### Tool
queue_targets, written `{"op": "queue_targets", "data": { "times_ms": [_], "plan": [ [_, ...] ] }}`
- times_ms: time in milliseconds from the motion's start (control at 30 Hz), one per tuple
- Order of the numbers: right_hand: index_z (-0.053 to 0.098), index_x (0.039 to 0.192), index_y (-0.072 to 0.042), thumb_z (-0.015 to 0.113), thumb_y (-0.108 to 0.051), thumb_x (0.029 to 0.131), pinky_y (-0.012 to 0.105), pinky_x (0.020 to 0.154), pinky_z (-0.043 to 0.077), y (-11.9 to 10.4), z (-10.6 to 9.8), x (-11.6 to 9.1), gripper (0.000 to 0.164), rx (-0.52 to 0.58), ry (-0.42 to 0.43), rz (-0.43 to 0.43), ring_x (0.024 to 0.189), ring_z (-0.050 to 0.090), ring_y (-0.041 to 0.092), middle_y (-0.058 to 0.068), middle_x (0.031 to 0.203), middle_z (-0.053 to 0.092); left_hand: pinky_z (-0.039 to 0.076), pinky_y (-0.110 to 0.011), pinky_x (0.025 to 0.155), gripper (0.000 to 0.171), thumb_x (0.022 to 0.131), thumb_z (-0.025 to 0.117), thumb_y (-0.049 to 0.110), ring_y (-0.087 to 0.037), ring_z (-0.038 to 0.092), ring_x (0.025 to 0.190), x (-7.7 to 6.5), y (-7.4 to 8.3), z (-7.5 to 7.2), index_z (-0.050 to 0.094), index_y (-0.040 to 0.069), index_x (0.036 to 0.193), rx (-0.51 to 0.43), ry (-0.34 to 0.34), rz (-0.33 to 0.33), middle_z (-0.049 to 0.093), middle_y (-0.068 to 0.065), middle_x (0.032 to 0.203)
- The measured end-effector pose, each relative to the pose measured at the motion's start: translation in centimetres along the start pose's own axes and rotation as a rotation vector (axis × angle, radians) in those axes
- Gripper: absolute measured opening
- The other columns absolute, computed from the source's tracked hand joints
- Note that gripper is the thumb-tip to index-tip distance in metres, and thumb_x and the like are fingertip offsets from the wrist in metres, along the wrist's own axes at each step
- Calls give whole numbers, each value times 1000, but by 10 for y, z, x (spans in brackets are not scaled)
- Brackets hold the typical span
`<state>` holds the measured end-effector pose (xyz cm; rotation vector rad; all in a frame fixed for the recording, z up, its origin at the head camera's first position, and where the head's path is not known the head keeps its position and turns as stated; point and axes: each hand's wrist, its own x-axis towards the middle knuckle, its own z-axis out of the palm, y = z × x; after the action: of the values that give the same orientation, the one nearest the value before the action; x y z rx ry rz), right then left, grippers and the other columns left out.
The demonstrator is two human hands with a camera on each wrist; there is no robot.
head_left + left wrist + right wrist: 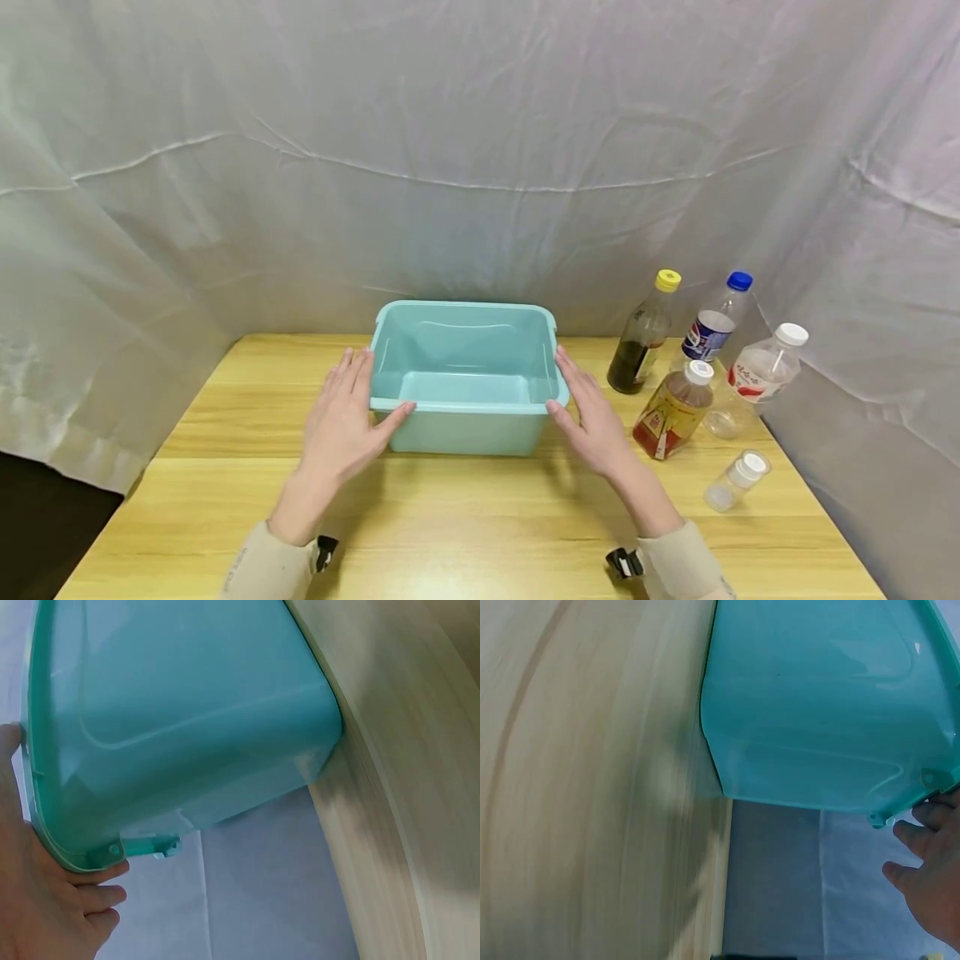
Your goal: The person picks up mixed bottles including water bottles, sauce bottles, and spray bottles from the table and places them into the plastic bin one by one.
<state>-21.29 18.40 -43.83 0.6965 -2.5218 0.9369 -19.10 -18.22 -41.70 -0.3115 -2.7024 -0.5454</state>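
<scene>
A light teal plastic basin (465, 432), rectangular with rounded corners, stands upright on the wooden table towards its far edge. At its left end my left hand (341, 421) touches the rim, fingers fairly straight along the side and thumb on the near rim. The right hand (596, 421) mirrors this at the right end, with its thumb at the near corner. Both wrist views show the basin's outer wall (202, 690) from low down, its base on the tabletop. In the right wrist view, fingers (919, 836) spread beside the rim corner. Only the basin's own inside surfaces show within it.
Right of the basin stand a yellow-capped bottle of dark liquid (637, 350), a blue-capped bottle (708, 333), a white-capped amber bottle (672, 412), a clear red-labelled bottle (757, 379) and a small clear bottle (737, 482). Grey cloth (465, 167) hangs behind the wooden table (465, 525).
</scene>
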Motion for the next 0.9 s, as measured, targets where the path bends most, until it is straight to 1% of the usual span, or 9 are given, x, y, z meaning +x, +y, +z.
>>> {"op": "queue_targets", "data": {
  "times_ms": [133, 233, 333, 467, 533, 600, 700, 900],
  "plan": [
    [29, 164, -6, 56, -25, 105, 66, 121, 27, 8, -9, -6, 67, -3, 0, -8, 151, 34, 43, 11, 171, 27, 18, -54, 128, 104, 95, 55, 72, -41, 21, 157, -1, 11, 3, 29, -5, 160, -5, -2, -2, 30, -22, 167],
    [29, 164, -6, 56, -23, 106, 65, 123, 25, 13, -15, -9, 67, -9, -5, -19, 151, 34, 43, 11, 170, 28, 18, -53, 129, 104, 95, 54, 72, -41, 21, 157, -2, 19, 5, 29, -5, 160, -9, 4, -2, 30, -22, 167],
    [29, 164, -5, 56, -21, 106, 57, 127, 21, 17, -19, -12, 66, -17, -6, -32, 152, 33, 41, 12, 170, 28, 19, -53, 129, 104, 95, 54, 72, -41, 21, 157, -3, 25, 7, 30, -6, 160, -12, 6, 0, 30, -22, 167],
    [30, 164, -5, 56, -20, 106, 36, 130, 13, 22, -25, -16, 65, -13, 4, -39, 153, 31, 37, 14, 170, 29, 19, -53, 129, 104, 95, 54, 72, -41, 22, 156, -4, 32, 9, 30, -6, 160, -17, 3, 4, 30, -22, 167],
    [31, 163, -5, 56, -19, 105, 29, 130, 11, 24, -27, -18, 65, -13, 15, -48, 153, 32, 37, 16, 169, 30, 19, -52, 129, 104, 95, 53, 73, -41, 22, 156, -4, 36, 10, 30, -6, 160, -13, 4, 4, 30, -22, 167],
    [31, 163, -5, 56, -19, 105, 27, 129, 10, 26, -30, -19, 64, -19, 25, -55, 152, 33, 38, 17, 168, 31, 20, -51, 129, 105, 95, 52, 74, -40, 23, 156, -4, 39, 11, 31, -6, 160, -10, 5, 5, 30, -22, 167],
    [32, 163, -4, 56, -18, 105, 27, 129, 11, 28, -33, -22, 64, -29, 34, -61, 151, 35, 40, 17, 168, 32, 20, -51, 129, 104, 95, 52, 74, -40, 23, 156, -5, 42, 13, 31, -6, 160, -6, 7, 7, 30, -23, 166],
    [31, 164, -6, 56, -18, 106, 25, 128, 9, 29, -35, -25, 64, -28, 37, -60, 151, 35, 40, 18, 168, 31, 19, -50, 129, 103, 95, 53, 73, -38, 21, 157, -6, 45, 15, 31, -5, 160, -32, 10, 2, 30, -21, 167]
  ]
}}
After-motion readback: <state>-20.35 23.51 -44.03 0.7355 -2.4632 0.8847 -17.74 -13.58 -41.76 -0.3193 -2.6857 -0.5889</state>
